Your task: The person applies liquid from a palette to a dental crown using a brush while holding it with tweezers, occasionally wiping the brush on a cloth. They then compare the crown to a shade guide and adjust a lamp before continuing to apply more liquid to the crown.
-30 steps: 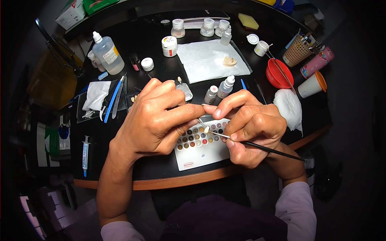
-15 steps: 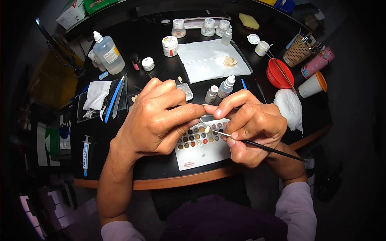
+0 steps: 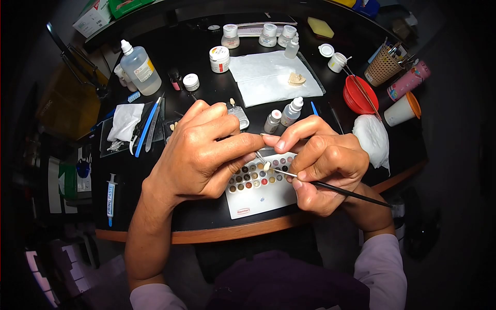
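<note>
My left hand (image 3: 212, 147) is closed around metal tweezers (image 3: 259, 156), mostly hidden by the fingers. At their tips sits a small white tooth crown (image 3: 267, 166). Between thumb and fingers, my right hand (image 3: 330, 165) pinches a fine brush (image 3: 343, 191) with a black handle; its tip is at or very near the crown, and I cannot tell whether they touch. The fingertips of both hands meet above the crown. Underneath lies a white palette card (image 3: 263, 201) with rows of coloured paint wells, partly covered by my hands.
A paper sheet (image 3: 258, 93) bears a tooth model (image 3: 296, 78). Dropper bottle (image 3: 292, 111), red bowl (image 3: 356, 103), cotton wad (image 3: 371, 137) and brush basket (image 3: 382, 64) surround my right hand. Leftward are a large bottle (image 3: 140, 72), blue-handled tool (image 3: 146, 129) and paste syringe (image 3: 110, 199).
The brush tip and the crown shift very slightly. Both hands keep almost the same place and grip, and the view moves a little.
</note>
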Action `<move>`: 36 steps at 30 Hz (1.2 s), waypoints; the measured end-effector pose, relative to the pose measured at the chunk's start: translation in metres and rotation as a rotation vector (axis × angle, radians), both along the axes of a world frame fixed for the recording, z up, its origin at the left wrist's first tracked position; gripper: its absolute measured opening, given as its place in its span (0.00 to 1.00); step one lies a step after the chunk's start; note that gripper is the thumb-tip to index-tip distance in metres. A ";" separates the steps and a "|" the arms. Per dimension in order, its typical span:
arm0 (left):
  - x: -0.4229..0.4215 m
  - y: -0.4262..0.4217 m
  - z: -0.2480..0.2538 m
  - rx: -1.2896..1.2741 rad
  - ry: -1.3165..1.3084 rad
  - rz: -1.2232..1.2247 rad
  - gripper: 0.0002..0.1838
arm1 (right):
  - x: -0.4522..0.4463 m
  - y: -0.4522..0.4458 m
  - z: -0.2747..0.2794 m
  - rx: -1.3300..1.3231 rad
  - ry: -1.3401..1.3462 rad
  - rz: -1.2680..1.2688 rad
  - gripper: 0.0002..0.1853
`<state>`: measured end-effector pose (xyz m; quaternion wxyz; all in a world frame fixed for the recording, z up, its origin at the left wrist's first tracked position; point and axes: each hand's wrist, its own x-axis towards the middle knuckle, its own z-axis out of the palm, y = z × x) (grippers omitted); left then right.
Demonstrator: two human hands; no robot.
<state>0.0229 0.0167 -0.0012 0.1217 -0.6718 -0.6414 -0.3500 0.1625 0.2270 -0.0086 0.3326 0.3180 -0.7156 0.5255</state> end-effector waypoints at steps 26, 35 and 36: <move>0.004 0.006 -0.007 -0.047 -0.461 -0.140 0.10 | 0.004 -0.007 -0.001 -0.028 0.036 -0.109 0.10; 0.003 0.006 -0.009 -0.029 -0.419 -0.131 0.09 | 0.005 -0.007 0.001 -0.008 0.031 -0.102 0.10; 0.003 0.006 -0.009 -0.026 -0.422 -0.133 0.09 | 0.005 -0.007 0.001 -0.003 0.034 -0.102 0.10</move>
